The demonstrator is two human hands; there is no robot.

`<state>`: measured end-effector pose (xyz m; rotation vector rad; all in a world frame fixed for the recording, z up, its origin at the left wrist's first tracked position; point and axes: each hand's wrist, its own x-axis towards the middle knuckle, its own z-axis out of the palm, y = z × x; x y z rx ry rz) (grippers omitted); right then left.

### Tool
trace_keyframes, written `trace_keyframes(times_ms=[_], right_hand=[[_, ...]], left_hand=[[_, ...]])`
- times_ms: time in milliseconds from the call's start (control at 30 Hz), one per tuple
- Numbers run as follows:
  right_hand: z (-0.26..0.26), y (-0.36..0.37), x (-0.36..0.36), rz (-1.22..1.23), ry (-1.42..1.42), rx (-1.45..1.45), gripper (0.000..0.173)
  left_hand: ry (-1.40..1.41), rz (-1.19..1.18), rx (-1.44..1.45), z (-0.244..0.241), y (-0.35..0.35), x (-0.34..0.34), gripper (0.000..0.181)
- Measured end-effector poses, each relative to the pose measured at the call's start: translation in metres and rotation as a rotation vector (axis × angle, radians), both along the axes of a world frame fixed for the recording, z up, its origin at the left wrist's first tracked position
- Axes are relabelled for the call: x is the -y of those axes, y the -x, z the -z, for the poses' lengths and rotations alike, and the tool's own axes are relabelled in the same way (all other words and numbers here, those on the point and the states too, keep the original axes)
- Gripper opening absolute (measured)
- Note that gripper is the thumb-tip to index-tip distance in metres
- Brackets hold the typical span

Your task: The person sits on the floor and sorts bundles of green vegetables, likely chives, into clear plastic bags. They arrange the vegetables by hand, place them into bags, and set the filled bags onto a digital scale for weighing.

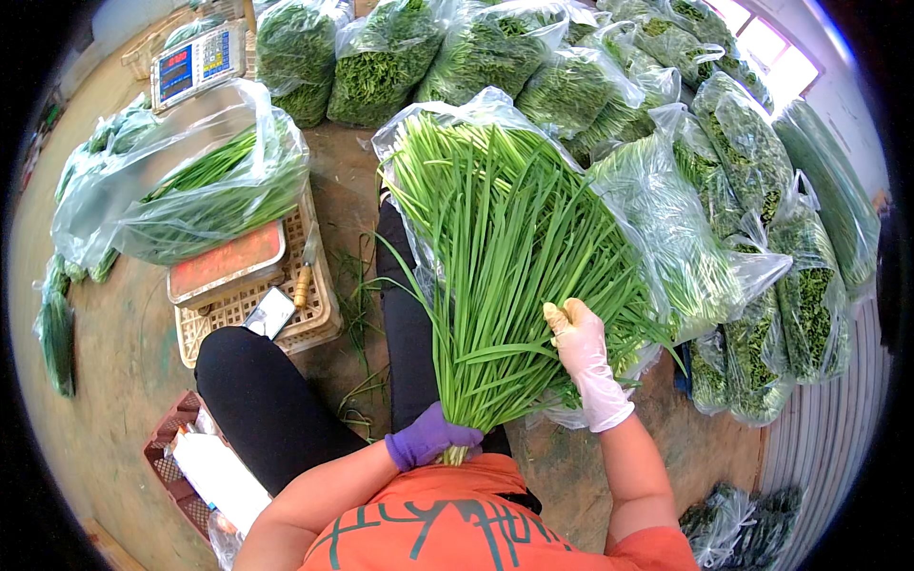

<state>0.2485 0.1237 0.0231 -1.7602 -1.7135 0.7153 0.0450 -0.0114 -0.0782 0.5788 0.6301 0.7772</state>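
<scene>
My left hand (pixel 433 437), in a purple glove, grips the pale stem ends of a large bunch of garlic chives (pixel 493 285) close to my waist. The long green leaves fan out away from me. On the bunch's right side is my right hand (pixel 582 350), in a thin whitish glove, its fingers curled against the leaves. Whether any leaf is pinched there is hidden. Beneath and beyond the bunch lies an open clear plastic bag (pixel 493 103) with more chives, their pale ends facing away.
At left, a bag of chives (pixel 214 193) rests on a scale's red platform (pixel 228 264) over a plastic crate (pixel 325 314). A wooden-handled knife (pixel 303 282) and a phone (pixel 270 312) lie on the crate. Filled vegetable bags (pixel 385 64) line the back and right. A brown basket (pixel 168 450) stands lower left.
</scene>
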Motion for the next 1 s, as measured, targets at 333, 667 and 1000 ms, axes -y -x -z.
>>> trace_keyframes(times_ms=[333,667,1000], right_hand=[[-0.087,-0.178,-0.026,0.705,-0.493,-0.190,0.031],[-0.006,-0.029,0.169,-0.114,0.766,-0.805,0.085],[-0.023,0.068,0.140,-0.033,0.457,-1.646,0.081]], left_hand=[[0.096,0.077,0.060,-0.020,0.011,-0.005,0.044],[-0.086,0.057,-0.275,-0.060,0.006,-0.005,0.052],[-1.230,-0.028,-1.542,-0.132,-0.014,0.008,0.046]])
